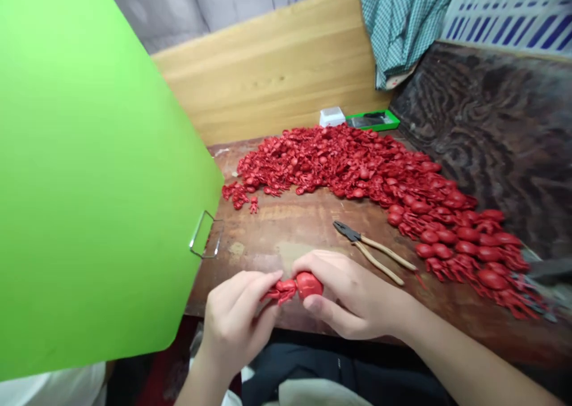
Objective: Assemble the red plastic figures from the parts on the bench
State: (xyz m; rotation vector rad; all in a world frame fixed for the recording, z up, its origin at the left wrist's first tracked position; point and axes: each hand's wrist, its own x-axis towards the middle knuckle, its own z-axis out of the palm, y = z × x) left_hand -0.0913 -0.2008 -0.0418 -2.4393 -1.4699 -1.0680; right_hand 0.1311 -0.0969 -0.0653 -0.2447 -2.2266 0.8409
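My left hand (236, 322) and my right hand (348, 296) meet at the near edge of a brown wooden table (304, 221). Between them is a small red plastic crab toy. The left fingers pinch its leg piece (279, 291). The right fingers close round its rounded red shell (309, 285). The two parts touch each other. A big heap of the same red plastic crab parts (357, 161) stretches from the table's middle back to its right side.
Pliers with tan handles (373, 251) lie just right of my hands. A large green sheet (89, 173) with a metal clip (203, 234) fills the left. A white box (331, 116), a green tray (373, 120) and a checked cloth (402, 18) are at the back.
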